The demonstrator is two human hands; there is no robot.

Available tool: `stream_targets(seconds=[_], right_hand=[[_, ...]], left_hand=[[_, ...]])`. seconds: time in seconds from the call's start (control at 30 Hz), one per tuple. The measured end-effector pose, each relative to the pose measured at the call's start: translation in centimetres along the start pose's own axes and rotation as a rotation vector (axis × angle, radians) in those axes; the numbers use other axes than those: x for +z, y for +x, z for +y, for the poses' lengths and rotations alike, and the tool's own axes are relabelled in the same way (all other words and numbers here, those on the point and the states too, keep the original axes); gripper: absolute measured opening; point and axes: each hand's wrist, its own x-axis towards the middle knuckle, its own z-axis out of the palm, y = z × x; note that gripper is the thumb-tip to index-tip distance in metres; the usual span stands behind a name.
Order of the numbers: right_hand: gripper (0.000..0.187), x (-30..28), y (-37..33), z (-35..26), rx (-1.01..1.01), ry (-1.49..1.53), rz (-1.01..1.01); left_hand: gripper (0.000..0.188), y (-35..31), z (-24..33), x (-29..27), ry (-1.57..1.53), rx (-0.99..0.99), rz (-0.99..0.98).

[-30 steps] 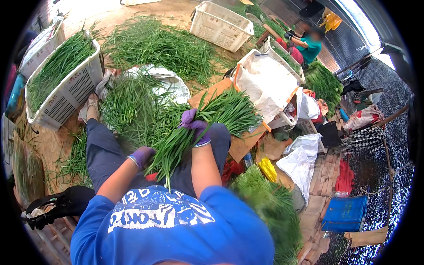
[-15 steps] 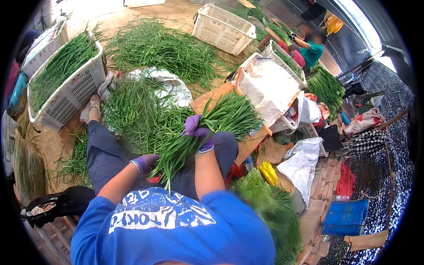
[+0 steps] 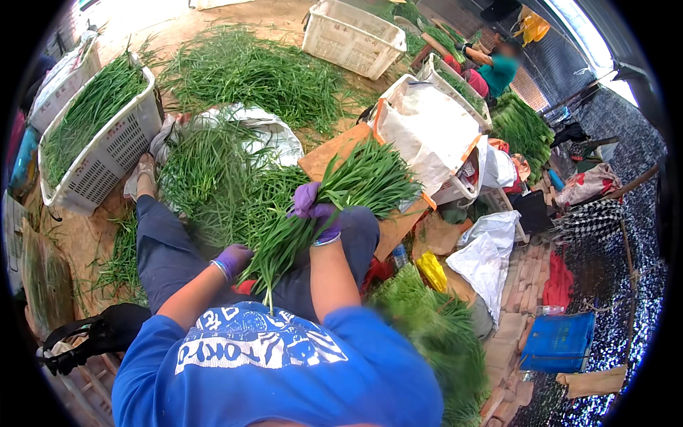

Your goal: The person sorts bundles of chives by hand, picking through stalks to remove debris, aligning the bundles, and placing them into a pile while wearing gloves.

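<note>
My right hand [image 3: 318, 213], in a purple glove, grips a thick bunch of garlic chives [image 3: 284, 245] over my right thigh. Its leaves fan out to the upper right, and the narrower end hangs toward my lap. My left hand [image 3: 233, 260], gloved in purple too, sits beside the bunch's lower left edge with its fingers curled in. Whatever those fingers hold is hidden. A loose heap of chives [image 3: 206, 171] lies between my legs, partly on a white sack [image 3: 281, 144]. Another sorted-looking pile of chives [image 3: 380, 178] rests on a wooden board [image 3: 334, 156] past my right knee.
A white crate [image 3: 124, 146] full of greens stands by my left foot. Another white crate [image 3: 356, 43] is ahead, beyond a wide green heap [image 3: 249, 78]. More chives [image 3: 434, 327] lie by my right hip. At the far right a person [image 3: 498, 71] in green sits handling greens.
The whole scene has shifted slightly leftward in view. My right hand keeps its grip on the chives; my left hand stays beside them, turned a little upward.
</note>
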Motion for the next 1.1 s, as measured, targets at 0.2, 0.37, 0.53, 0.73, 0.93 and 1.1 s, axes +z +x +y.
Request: stream_targets(seconds=[0.2, 0.37, 0.53, 0.73, 0.93, 1.1], right_hand=[[0.025, 0.5, 0.3, 0.4, -0.042, 0.028, 0.048], [0.016, -0.6, -0.3, -1.7, -0.175, -0.037, 0.061], [0.009, -3.8, -1.9, -6.8, -0.451, 0.072, -0.019], [0.011, 5.9, 3.1, -11.7, -0.421, -0.088, 0.171], [0.014, 11.4, 10.2, -4.8, -0.362, -1.021, 0.320], [0.018, 15.4, 10.8, 3.1, -0.449, -1.407, 0.150]], left_hand=[[0.013, -0.8, 2.1, -1.2, -0.071, -0.401, 0.170], [0.020, -1.3, 2.6, -2.5, -1.051, -0.409, 0.312], [0.026, -4.4, 0.3, -6.1, -0.895, -0.264, 0.237], [0.060, -8.4, 6.2, -11.6, 0.858, 0.034, 0.421], [0.110, -6.3, 21.6, -14.5, -0.028, 0.732, 0.614], [0.106, -0.7, 19.4, -12.9, -0.081, 0.726, 0.749]])
